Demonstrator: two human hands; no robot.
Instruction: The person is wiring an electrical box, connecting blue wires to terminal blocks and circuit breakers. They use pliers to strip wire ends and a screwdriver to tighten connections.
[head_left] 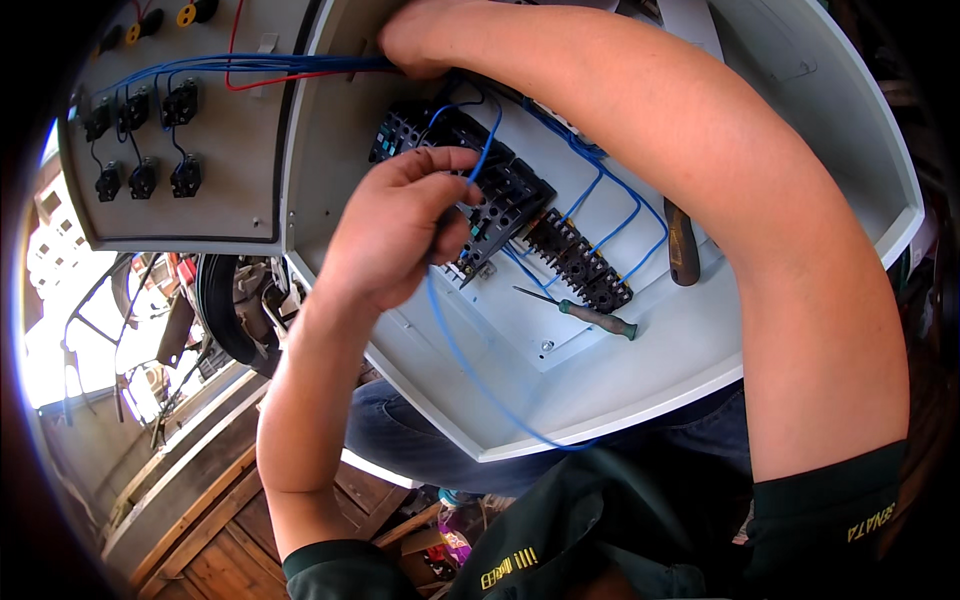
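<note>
A blue wire (487,146) is pinched between the thumb and forefinger of my left hand (405,215), over the black contactors (510,195) inside a grey metal enclosure (640,385). Its loose tail hangs below that hand, curving over the enclosure's near edge. My right arm reaches across the top, and my right hand (412,40) is by the bundle of blue wires (300,62) at the door's hinge side; its fingers are hidden. Below the contactors runs a black terminal block (575,260) with blue wires attached. A small green-handled screwdriver (598,319) lies beside it.
The open enclosure door (200,222) at left carries several black switch blocks (180,102) and a red wire (250,87). A dark-handled tool (682,245) lies in the enclosure under my right arm. Wooden planks (225,545) and clutter lie at lower left.
</note>
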